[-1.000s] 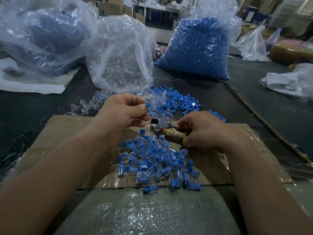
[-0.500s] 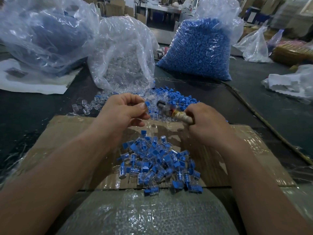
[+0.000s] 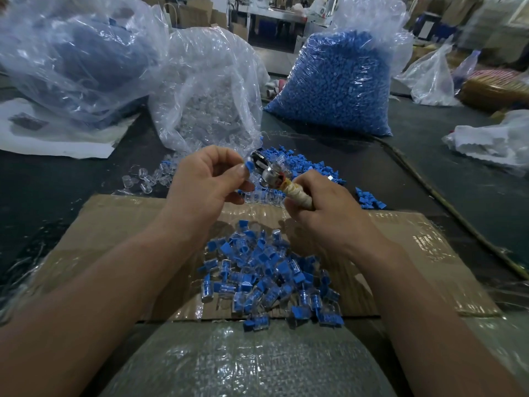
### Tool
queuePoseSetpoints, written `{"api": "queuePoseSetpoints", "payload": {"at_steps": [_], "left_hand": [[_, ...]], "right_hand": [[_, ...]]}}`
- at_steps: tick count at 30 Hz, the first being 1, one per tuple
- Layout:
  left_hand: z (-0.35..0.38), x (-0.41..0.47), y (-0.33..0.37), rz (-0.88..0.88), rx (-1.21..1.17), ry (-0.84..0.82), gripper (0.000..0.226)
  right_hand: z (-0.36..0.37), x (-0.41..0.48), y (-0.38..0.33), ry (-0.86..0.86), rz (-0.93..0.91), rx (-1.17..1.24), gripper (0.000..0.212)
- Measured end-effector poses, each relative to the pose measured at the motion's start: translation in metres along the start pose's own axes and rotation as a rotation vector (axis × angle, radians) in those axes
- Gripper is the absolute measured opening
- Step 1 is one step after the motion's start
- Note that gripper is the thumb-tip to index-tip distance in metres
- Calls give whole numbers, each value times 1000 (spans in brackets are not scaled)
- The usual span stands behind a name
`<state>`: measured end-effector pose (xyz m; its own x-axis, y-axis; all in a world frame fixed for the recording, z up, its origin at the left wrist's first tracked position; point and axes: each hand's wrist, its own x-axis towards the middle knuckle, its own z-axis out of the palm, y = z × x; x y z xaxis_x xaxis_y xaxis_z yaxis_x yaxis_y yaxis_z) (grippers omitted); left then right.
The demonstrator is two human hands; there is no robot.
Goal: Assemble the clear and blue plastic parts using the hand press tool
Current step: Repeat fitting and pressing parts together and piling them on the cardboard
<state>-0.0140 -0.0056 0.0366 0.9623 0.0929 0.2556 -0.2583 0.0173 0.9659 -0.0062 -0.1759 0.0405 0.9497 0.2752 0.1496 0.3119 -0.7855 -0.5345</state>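
Cardboard point(image 3: 415, 239) on dark table point(image 3: 57, 190), left fingers point(image 3: 233, 174) pinch blue part point(image 3: 249, 167), right fingers point(image 3: 313, 181) grip tool point(image 3: 270, 173)

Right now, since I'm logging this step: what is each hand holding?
Left hand: pinches a blue part at its fingertips.
Right hand: grips the hand press tool by its wrapped handle.

Blue caps point(image 3: 332, 81) fill one clear bag; the cardboard sheet point(image 3: 120, 224) is brown, the desk point(image 3: 357, 164) dark, the press tool's wrapped handle point(image 3: 299, 193) cream.
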Motion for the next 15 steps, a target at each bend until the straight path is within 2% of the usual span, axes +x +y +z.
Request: {"api": "queuePoseSetpoints", "payload": {"at_steps": [10,15], "left_hand": [[3,-1,0,47,88,21,18],[4,-1,-3,55,103,50,21]], "right_hand": [[0,0,0,-27,-5,-44,12],[2,1,-3,-18,-20,-114,23]]}}
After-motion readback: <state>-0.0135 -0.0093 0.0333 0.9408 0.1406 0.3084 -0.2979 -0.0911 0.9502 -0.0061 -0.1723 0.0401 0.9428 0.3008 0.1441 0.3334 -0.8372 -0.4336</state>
